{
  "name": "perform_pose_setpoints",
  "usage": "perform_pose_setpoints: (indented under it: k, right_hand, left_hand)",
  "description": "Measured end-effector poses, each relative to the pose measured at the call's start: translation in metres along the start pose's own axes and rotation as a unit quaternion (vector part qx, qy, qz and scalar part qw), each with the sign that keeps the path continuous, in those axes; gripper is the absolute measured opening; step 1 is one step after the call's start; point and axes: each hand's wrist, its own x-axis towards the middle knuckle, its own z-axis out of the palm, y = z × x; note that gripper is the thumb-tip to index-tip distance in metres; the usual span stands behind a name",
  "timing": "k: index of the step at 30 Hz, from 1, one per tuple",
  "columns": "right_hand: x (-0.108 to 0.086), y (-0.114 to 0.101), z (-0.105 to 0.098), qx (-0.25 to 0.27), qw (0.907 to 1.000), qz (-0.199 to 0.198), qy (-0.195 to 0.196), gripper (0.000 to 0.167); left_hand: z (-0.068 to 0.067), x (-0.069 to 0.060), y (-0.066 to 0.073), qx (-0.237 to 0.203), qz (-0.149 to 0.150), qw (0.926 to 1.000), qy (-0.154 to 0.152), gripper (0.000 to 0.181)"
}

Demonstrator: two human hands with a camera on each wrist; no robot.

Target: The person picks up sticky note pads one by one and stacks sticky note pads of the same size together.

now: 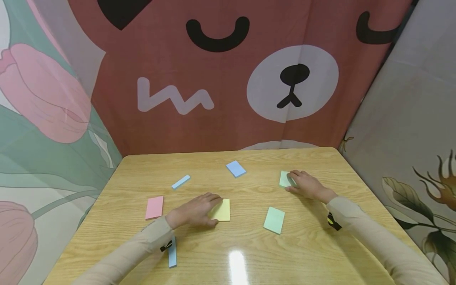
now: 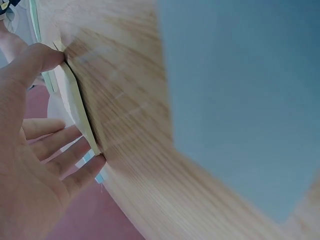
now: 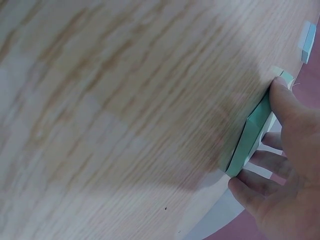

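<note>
My left hand [image 1: 195, 210] lies over the left part of a yellow sticky-note pad [image 1: 224, 210], thumb at its near side. In the left wrist view, the hand [image 2: 35, 150] holds the yellow pad [image 2: 79, 105] between thumb and fingertips. Farther back on the right, my right hand [image 1: 309, 186] grips a small light green pad [image 1: 285, 179] and covers its right side. The right wrist view has the green pad [image 3: 250, 135] flat on the table between the thumb and fingers of that hand [image 3: 295, 165].
A pink pad [image 1: 154, 208] lies on the left, a blue pad [image 1: 236, 168] at the back, and a larger green pad [image 1: 274, 220] between the hands. One blue strip [image 1: 181, 182] lies behind the left hand, another [image 1: 172, 255] under the left wrist.
</note>
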Motion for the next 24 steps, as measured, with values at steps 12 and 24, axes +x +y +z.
perform_pose_setpoints:
  k: [12, 24]
  right_hand:
    - [0.001, 0.001, 0.001, 0.001, 1.0, 0.0, -0.002, 0.059]
    - [0.0, 0.0, 0.001, 0.003, 1.0, 0.001, 0.002, 0.058]
  left_hand:
    - [-0.003, -0.006, -0.004, -0.013, -0.015, 0.9998, 0.006, 0.078]
    - [-0.004, -0.015, -0.016, -0.006, -0.006, 0.9999, 0.009, 0.077]
